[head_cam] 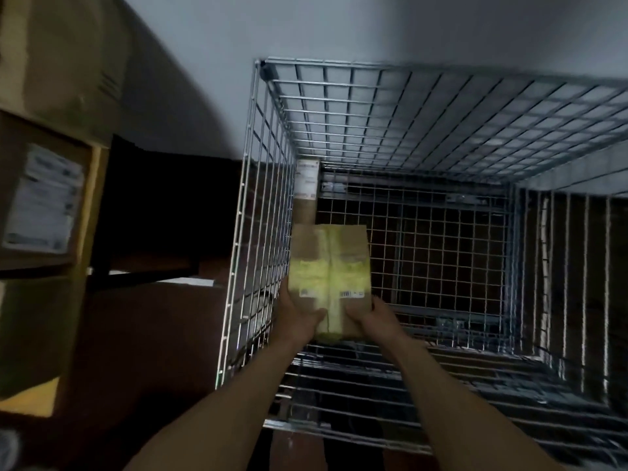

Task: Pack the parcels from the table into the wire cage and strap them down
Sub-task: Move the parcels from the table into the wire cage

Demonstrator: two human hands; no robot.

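Note:
I look down into a tall wire cage (pixel 424 107) with mesh walls. Both my hands hold a brown cardboard parcel (pixel 331 256) taped with yellow tape, down inside the cage by its left wall. My left hand (pixel 299 319) grips the parcel's near left corner. My right hand (pixel 372 316) grips its near right corner. Beyond it, a second brown parcel (pixel 307 188) with a white label stands against the cage's left wall.
Stacked cardboard boxes (pixel 44 198), one with a white label, stand on a table at the left. A grey wall (pixel 339 25) rises behind the cage. The cage's mesh floor (pixel 441 256) to the right of the parcels is bare.

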